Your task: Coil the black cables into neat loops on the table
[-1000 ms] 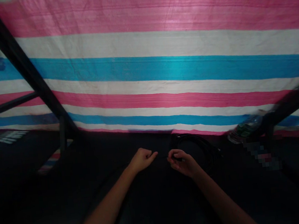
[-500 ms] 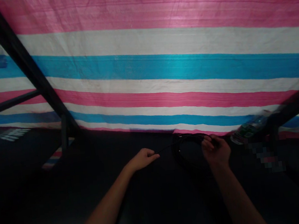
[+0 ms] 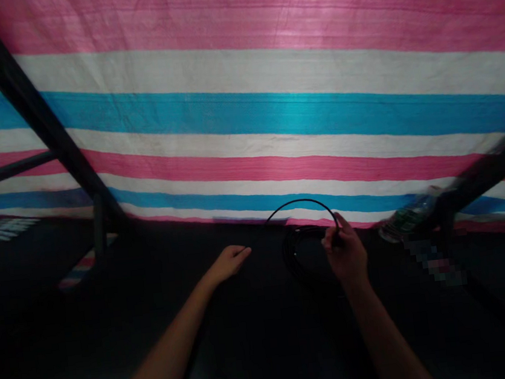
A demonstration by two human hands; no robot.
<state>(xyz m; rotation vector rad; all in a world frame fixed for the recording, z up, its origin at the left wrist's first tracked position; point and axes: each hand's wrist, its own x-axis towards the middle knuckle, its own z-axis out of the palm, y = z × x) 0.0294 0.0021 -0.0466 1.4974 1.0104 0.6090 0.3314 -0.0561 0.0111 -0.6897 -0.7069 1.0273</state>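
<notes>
A thin black cable (image 3: 300,200) bows upward in an arc between my two hands. My left hand (image 3: 230,262) pinches it between thumb and fingers at the arc's left end. At the other end my right hand (image 3: 346,252) is closed around the cable, with the index finger pointing up along it. Below the arc a coil of the same black cable (image 3: 290,255) lies on the dark surface (image 3: 269,333), just left of my right hand. Dim light hides the coil's lower part.
A striped pink, white and blue tarp (image 3: 244,117) hangs behind the surface. A dark slanted frame bar (image 3: 44,125) rises at the left, another frame bar (image 3: 492,171) at the right. A clear plastic bottle (image 3: 408,217) lies near the right bar.
The cable between my hands was nearly straight and low; now it arches upward. My right hand has turned, its index finger now raised. The whole view has shifted slightly.
</notes>
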